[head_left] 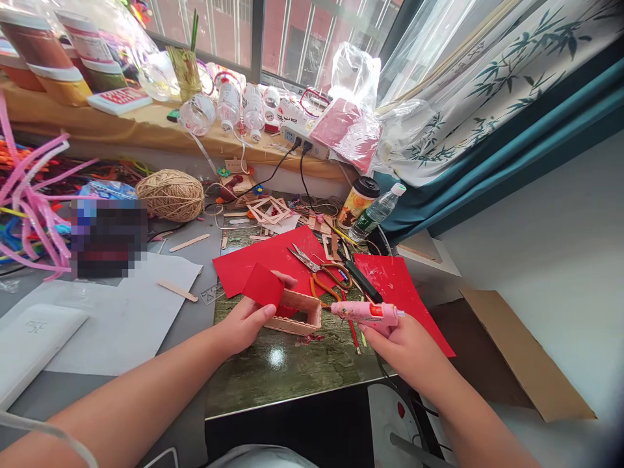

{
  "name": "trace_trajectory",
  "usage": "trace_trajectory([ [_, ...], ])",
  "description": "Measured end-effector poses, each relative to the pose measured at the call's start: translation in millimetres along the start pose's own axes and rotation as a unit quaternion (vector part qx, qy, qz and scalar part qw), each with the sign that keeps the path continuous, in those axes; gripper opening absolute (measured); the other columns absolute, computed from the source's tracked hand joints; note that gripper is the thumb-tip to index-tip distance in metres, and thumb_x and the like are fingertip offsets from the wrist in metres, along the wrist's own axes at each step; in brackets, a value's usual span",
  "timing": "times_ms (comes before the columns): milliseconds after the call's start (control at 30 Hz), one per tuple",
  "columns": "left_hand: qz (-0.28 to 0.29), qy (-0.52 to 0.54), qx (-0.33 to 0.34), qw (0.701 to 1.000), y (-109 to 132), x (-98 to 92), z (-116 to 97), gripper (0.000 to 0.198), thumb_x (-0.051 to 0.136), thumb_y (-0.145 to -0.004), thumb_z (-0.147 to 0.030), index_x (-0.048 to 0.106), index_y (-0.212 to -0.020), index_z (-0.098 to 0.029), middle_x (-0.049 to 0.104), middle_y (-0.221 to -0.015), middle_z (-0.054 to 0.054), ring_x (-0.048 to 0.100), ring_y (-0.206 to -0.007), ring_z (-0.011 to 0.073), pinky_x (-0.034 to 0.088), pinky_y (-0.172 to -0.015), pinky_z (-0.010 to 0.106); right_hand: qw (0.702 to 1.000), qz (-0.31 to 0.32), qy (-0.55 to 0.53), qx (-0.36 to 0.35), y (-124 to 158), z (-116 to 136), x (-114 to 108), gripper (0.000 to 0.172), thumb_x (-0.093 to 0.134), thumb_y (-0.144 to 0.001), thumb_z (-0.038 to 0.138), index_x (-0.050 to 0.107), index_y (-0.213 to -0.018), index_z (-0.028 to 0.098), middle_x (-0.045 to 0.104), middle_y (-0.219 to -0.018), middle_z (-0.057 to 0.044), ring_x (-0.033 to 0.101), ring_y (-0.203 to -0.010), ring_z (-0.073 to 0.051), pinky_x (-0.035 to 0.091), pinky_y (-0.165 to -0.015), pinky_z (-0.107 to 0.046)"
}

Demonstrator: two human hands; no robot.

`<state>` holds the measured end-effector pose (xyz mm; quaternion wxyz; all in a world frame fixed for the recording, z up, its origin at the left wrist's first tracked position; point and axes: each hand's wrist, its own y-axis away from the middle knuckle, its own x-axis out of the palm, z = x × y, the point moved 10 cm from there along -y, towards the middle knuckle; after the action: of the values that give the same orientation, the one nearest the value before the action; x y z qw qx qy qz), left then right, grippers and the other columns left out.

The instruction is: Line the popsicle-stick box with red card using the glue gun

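Note:
My left hand is closed on a small square of red paper, thumb in front and fingers behind. Just beyond it is an open box of wooden craft sticks, with red lining showing inside. Whether my left fingers also touch the box is hidden. A pink glue gun is gripped in my right hand, its nozzle pointing left toward the box's right end. Behind the box, scissors with orange handles lie partly open on a large red sheet.
A second red sheet lies on the right. Farther back are loose craft sticks, a lidded paper cup, a water bottle and a twine ball. A power strip with cables sits on the sill. White paper covers the left.

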<state>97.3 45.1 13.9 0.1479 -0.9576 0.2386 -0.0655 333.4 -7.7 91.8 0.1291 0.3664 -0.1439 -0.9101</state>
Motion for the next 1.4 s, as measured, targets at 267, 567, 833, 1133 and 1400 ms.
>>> trace_trajectory([
  [267, 0.004, 0.006, 0.002, 1.0, 0.8, 1.0, 0.1, 0.052, 0.053, -0.104, -0.055, 0.056, -0.147, -0.024, 0.066, -0.141, 0.014, 0.057, -0.137, 0.0357, 0.04, -0.119, 0.051, 1.0, 0.006, -0.022, 0.021, 0.9, -5.4, 2.5, 0.047, 0.058, -0.097, 0.032, 0.073, -0.14, 0.028, 0.04, -0.061, 0.006, 0.025, -0.059, -0.014, 0.019, -0.057, -0.029],
  [567, 0.007, -0.003, -0.001, 1.0, -0.8, 2.0, -3.7, 0.054, 0.052, -0.105, -0.057, 0.055, -0.147, -0.024, 0.066, -0.141, 0.015, 0.057, -0.137, 0.0364, 0.04, -0.118, 0.051, 1.0, 0.004, -0.015, 0.023, 0.3, -6.6, 1.8, 0.046, 0.057, -0.098, 0.033, 0.073, -0.14, 0.031, 0.03, -0.059, 0.007, 0.023, -0.057, -0.014, 0.018, -0.057, -0.029],
  [833, 0.008, 0.0, -0.005, 1.0, 0.0, 1.9, -3.1, 0.054, 0.052, -0.105, -0.058, 0.055, -0.146, -0.024, 0.065, -0.141, 0.015, 0.057, -0.137, 0.0362, 0.041, -0.118, 0.051, 1.0, 0.003, 0.008, -0.002, 1.5, -1.9, 0.3, 0.048, 0.056, -0.098, 0.032, 0.074, -0.142, 0.028, 0.054, -0.062, 0.003, 0.041, -0.059, -0.017, 0.033, -0.061, -0.029],
  [1133, 0.008, -0.008, -0.004, 1.0, -0.8, 2.4, -6.0, 0.055, 0.051, -0.105, -0.059, 0.055, -0.146, -0.023, 0.066, -0.139, 0.015, 0.056, -0.137, 0.0368, 0.04, -0.118, 0.052, 1.0, 0.005, -0.025, -0.001, -2.2, 0.5, 0.4, 0.048, 0.057, -0.096, 0.034, 0.074, -0.141, 0.031, 0.035, -0.058, 0.006, 0.027, -0.054, -0.014, 0.024, -0.055, -0.027],
  [1400, 0.01, 0.003, -0.006, 1.0, -0.6, 2.9, -6.1, 0.054, 0.051, -0.105, -0.058, 0.055, -0.146, -0.024, 0.066, -0.139, 0.015, 0.056, -0.138, 0.0367, 0.043, -0.114, 0.051, 1.0, -0.004, -0.024, 0.002, -5.0, -1.3, -1.6, 0.049, 0.057, -0.095, 0.033, 0.073, -0.141, 0.029, 0.047, -0.062, 0.005, 0.026, -0.054, -0.013, 0.022, -0.054, -0.027],
])
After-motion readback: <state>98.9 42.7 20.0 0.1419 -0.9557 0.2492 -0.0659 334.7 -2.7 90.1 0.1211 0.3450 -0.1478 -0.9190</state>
